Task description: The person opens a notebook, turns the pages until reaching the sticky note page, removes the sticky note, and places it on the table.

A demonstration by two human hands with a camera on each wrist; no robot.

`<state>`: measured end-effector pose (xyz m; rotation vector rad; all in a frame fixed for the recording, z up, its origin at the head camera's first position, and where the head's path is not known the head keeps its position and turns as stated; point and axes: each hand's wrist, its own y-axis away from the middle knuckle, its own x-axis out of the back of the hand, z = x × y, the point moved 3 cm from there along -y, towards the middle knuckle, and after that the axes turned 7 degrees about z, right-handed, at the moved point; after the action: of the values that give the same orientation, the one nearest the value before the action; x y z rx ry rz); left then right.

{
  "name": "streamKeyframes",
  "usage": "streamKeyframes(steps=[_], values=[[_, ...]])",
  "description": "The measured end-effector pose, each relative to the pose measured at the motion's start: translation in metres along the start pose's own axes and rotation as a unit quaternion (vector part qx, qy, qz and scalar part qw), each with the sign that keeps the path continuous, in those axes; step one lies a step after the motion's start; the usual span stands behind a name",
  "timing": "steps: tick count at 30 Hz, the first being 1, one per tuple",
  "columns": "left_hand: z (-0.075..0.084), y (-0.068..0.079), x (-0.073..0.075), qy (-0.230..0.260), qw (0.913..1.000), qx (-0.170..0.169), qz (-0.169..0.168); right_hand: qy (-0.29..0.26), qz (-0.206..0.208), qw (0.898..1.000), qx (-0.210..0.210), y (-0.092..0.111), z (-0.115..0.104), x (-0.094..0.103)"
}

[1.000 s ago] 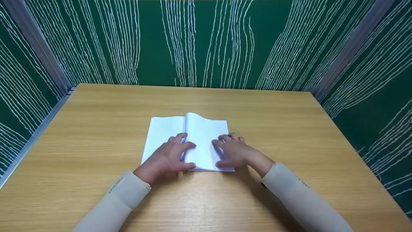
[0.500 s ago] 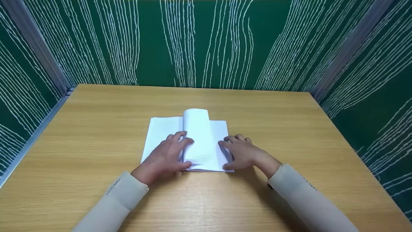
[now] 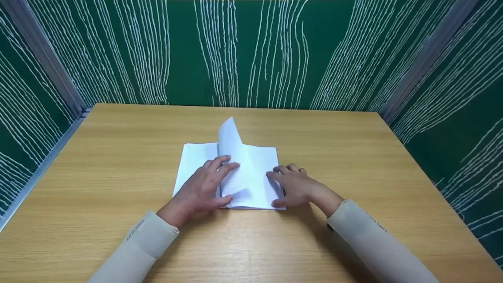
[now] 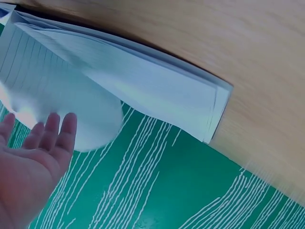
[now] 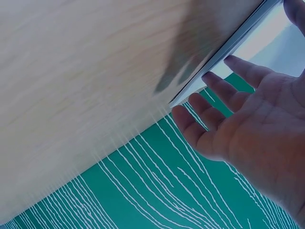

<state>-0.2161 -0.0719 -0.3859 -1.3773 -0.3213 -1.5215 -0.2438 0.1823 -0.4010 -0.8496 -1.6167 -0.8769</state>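
Note:
An open notebook [image 3: 261, 165] with white pages lies on the table. One page [image 3: 228, 135] stands raised near the spine, its upper corner pointing up and away. My left hand [image 3: 202, 188] is over the spine, fingers spread against the raised page; in the left wrist view its fingers lie behind the curved lined page [image 4: 95, 109]. Other leaves fan out slightly beneath that page. My right hand [image 3: 294, 186] rests at the notebook's right edge with fingers and thumb apart, and in the right wrist view its fingertips touch the edge of the pages [image 5: 267, 43].
The wooden table [image 3: 118, 129] extends around the notebook on all sides. Green panels [image 3: 259, 51] with wavy white lines stand behind and at both sides, joined by grey corner posts [image 3: 428, 59].
The page has risen from curling over the right side to standing nearly upright by the spine. My left hand has shifted slightly left; my right hand moved right to the edge, then stayed.

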Motion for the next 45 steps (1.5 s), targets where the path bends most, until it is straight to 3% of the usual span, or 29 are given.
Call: streamKeyframes(steps=[9, 21, 30, 39, 45], values=[[-0.005, -0.001, 0.007, -0.017, 0.9996, -0.009, 0.022, -0.004, -0.002, 1.0, -0.005, 0.001, -0.001, 0.0], [-0.019, 0.009, 0.006, -0.07, 0.9966, 0.036, -0.024, -0.002, -0.013, 1.0, -0.001, 0.0, 0.0, 0.002], [-0.033, 0.02, 0.01, -0.067, 0.9911, 0.085, -0.078, -0.006, -0.01, 1.0, -0.006, -0.001, 0.0, 0.002], [-0.04, 0.029, 0.009, -0.075, 0.9877, 0.093, -0.101, -0.002, -0.008, 1.0, -0.026, -0.003, 0.001, 0.0], [-0.04, 0.033, 0.009, -0.079, 0.9861, 0.095, -0.111, -0.003, 0.004, 1.0, -0.012, -0.002, 0.001, 0.0]])
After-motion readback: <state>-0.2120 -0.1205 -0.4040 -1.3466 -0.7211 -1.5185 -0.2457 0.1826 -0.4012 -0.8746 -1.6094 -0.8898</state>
